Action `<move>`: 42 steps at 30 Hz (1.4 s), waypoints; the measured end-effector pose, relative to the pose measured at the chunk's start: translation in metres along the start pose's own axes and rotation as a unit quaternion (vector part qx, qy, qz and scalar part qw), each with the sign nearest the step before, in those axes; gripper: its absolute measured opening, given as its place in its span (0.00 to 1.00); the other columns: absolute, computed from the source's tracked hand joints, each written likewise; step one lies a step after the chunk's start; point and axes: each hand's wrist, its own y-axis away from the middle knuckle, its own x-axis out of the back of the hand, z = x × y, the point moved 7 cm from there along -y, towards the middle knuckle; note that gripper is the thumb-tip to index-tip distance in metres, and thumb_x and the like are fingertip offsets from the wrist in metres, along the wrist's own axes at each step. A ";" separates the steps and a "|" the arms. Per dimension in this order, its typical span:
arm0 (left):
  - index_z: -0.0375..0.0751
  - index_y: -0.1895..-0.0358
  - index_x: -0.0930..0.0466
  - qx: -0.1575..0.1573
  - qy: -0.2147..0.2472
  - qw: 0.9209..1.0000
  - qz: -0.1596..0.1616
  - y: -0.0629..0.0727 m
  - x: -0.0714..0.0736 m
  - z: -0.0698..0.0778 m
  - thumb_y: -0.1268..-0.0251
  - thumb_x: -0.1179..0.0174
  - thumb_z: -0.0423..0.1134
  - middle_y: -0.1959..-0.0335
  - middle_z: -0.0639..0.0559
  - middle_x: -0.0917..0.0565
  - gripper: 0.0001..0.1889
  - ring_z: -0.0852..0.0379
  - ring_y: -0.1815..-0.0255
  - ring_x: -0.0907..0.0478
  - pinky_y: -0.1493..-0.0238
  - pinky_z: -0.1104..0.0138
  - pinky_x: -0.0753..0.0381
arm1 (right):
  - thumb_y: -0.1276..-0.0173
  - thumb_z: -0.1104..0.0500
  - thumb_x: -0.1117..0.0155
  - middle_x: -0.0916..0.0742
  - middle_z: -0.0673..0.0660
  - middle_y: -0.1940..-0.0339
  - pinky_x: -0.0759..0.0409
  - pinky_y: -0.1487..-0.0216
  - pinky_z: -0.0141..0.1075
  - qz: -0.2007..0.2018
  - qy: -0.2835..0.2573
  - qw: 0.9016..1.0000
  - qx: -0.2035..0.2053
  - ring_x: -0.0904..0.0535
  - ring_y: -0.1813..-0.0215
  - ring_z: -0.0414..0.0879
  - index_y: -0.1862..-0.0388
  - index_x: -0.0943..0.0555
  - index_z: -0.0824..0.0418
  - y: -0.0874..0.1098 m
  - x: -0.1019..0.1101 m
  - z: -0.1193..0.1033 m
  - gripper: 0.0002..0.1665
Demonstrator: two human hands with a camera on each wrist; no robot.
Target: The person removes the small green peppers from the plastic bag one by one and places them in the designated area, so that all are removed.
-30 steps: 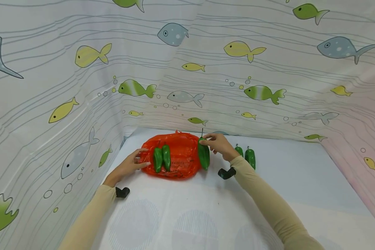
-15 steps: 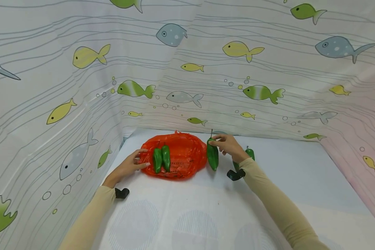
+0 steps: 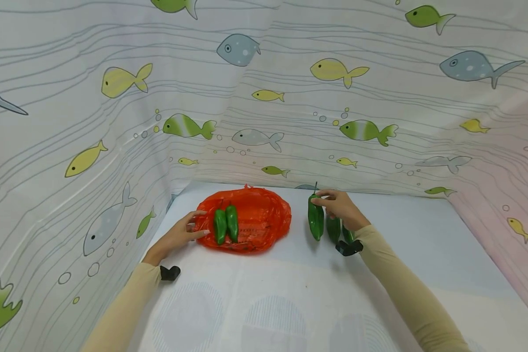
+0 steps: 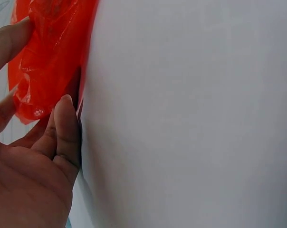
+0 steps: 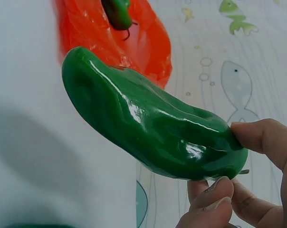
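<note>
A glossy green pepper (image 5: pixel 153 118) is pinched near its stem end by my right hand (image 3: pixel 342 208). In the head view it hangs tip down, right of the red plastic bag (image 3: pixel 257 210); the right wrist view shows thumb and fingers on its top end. Two more green peppers lie in the bag's left part, one of them the left pepper (image 3: pixel 220 226). My left hand (image 3: pixel 182 233) rests at the bag's left edge, fingers spread and lightly bent; in the left wrist view fingertips touch the red plastic (image 4: pixel 53 57).
Two green peppers lie on the white table behind my right hand and wrist, partly hidden; the nearer pepper (image 3: pixel 333 229) shows beside the held one. A fish-print sheet (image 3: pixel 264 112) hangs round the back and sides of the white table (image 3: pixel 264 274).
My right hand has carried the pepper rightward, from over the bag's right edge to near the two peppers on the table. The left hand has stayed at the bag.
</note>
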 end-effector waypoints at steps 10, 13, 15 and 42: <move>0.47 0.24 0.39 -0.004 -0.003 1.000 0.001 0.001 0.001 -0.001 0.31 0.30 0.48 0.33 0.36 0.30 0.38 0.39 0.43 0.24 0.51 0.58 0.23 | 0.31 0.40 0.28 0.23 0.54 0.62 0.27 0.61 0.41 0.012 -0.001 1.000 0.007 0.33 0.72 0.44 0.31 0.23 0.58 0.009 0.025 0.012 0.37; 0.47 0.23 0.39 -0.002 -0.005 1.000 0.002 0.001 0.001 -0.001 0.32 0.30 0.49 0.33 0.36 0.30 0.38 0.40 0.43 0.24 0.52 0.58 0.23 | 0.32 0.40 0.28 0.23 0.55 0.57 0.28 0.60 0.41 0.022 -0.001 1.000 -0.002 0.34 0.73 0.44 0.31 0.24 0.57 0.012 0.032 0.016 0.37; 0.47 0.23 0.39 0.000 -0.006 1.000 0.001 0.001 0.001 -0.001 0.32 0.30 0.49 0.33 0.36 0.30 0.39 0.40 0.43 0.24 0.52 0.58 0.23 | 0.32 0.40 0.28 0.24 0.56 0.58 0.31 0.58 0.43 0.025 -0.005 1.000 -0.012 0.35 0.74 0.43 0.30 0.25 0.57 0.014 0.036 0.019 0.38; 0.49 0.23 0.39 0.016 -0.008 1.000 0.004 0.002 0.002 -0.002 0.31 0.31 0.49 0.37 0.37 0.29 0.38 0.41 0.46 0.25 0.52 0.59 0.23 | 0.27 0.42 0.32 0.22 0.53 0.48 0.27 0.68 0.34 0.057 -0.009 0.998 -0.035 0.29 0.63 0.44 0.27 0.29 0.62 0.036 0.083 0.050 0.39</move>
